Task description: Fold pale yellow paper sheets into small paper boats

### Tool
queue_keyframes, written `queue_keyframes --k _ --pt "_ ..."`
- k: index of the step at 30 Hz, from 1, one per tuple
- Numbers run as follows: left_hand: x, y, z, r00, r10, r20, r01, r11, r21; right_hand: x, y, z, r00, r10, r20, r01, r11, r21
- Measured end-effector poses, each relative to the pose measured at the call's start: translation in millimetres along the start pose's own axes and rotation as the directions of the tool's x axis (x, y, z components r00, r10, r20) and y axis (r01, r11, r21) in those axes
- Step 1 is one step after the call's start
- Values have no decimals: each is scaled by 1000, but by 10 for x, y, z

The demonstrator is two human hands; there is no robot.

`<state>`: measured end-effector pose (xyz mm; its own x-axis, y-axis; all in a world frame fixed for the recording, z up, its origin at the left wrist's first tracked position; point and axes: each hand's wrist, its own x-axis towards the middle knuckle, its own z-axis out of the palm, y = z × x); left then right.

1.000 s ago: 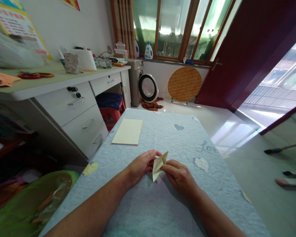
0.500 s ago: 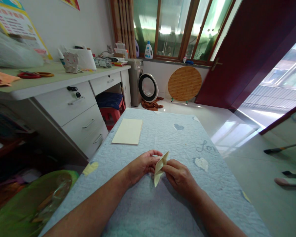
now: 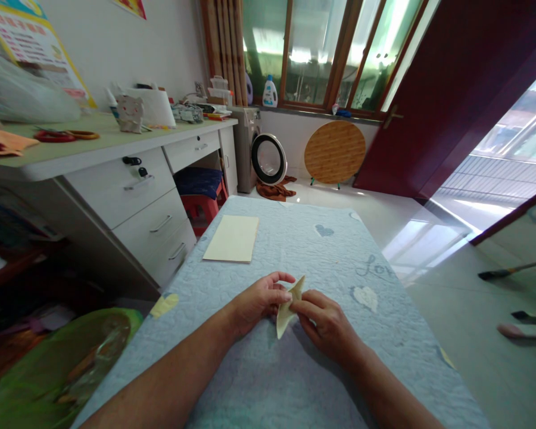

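Observation:
A small folded piece of cream paper is held between my two hands above the cloth-covered table, its pointed ends sticking out above and below the fingers. My left hand pinches it from the left, with the thumb across its face and the index finger stretched behind. From the right, my right hand grips the middle of the paper between thumb and fingers. Farther up the table, to the left, lies a flat stack of cream paper sheets. My fingers hide the paper's middle folds.
A pale blue quilted cloth covers the table. To the left stand a white desk with drawers and a green-lined bin. Beyond the table are a red stool, a washing machine with its door open and a round wooden board.
My left thumb has moved right onto the paper's face. The paper has turned slightly, its lower tip shifting a little left. My right fingers have also shifted slightly left.

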<state>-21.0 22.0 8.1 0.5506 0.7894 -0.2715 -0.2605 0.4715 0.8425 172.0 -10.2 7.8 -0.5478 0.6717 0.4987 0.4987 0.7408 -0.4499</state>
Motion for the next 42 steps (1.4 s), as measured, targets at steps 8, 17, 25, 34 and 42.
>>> queue_keyframes --k 8,17,25,34,42 --pt "-7 -6 5 1000 -14 -9 14 996 -85 -25 2 -11 1000 17 7 -18 1000 26" --pt "11 -9 14 1000 8 -3 -8 992 -125 -55 -9 -24 998 57 -17 -55 993 105" --pt "34 -31 32 999 14 -32 -18 989 -147 -28 17 3 998 49 -49 -47 998 48" --pt "61 -87 118 966 182 -182 -167 981 94 -57 300 -180 945 216 -247 -219 976 15" --pt "67 -206 204 936 266 -231 -180 925 335 118 1248 -762 735 454 -504 -607 772 -190"
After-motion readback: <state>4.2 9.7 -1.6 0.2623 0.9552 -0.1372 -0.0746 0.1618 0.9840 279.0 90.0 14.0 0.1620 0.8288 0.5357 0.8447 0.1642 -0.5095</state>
